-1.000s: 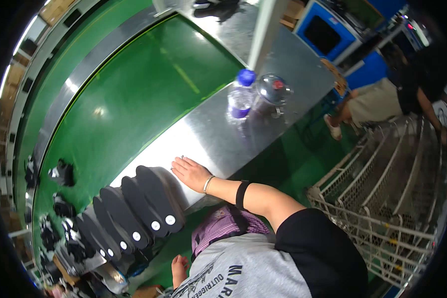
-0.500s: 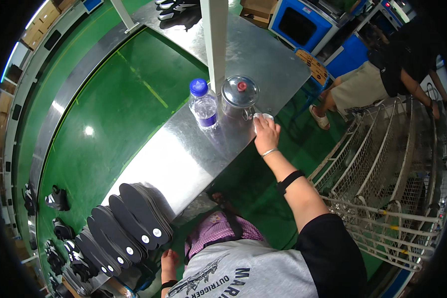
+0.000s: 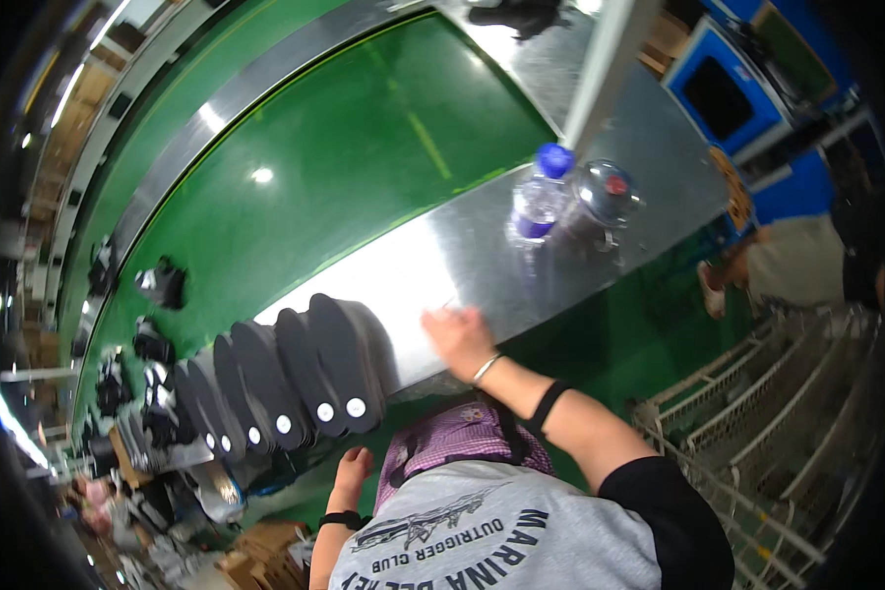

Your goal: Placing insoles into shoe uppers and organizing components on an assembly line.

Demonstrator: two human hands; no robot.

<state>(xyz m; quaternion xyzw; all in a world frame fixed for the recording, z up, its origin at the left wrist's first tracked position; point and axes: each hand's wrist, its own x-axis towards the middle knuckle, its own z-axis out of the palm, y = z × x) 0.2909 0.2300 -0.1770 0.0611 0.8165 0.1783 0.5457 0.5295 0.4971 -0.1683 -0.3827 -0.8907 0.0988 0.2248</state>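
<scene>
My right hand [image 3: 459,342] is over the bright metal table [image 3: 501,305], close to its near edge. Motion smears its fingers, and glare behind them hides whether they hold anything. Low beside my body, my left hand [image 3: 352,468] is curled closed, with nothing visible in it. Left of my right hand, dark shoe insoles [image 3: 344,359] with round white labels stand in leaning stacks. Farther right on the table are a clear bottle [image 3: 539,205] with a blue cap and a clear lidded jar [image 3: 605,202] with a red knob.
A pale post [image 3: 600,74] rises behind the bottle. Black shoes [image 3: 162,283] lie at the left on and beside the green surface [image 3: 314,187]. A wire rack [image 3: 747,423] stands at my right, and another person [image 3: 801,261] is beyond it. Blue machines [image 3: 723,88] are at the far right.
My right hand has moved left and nearer from beside the jar, where it held something white against the table edge. The view has turned, shifting the scene rightward. My left hand stays low.
</scene>
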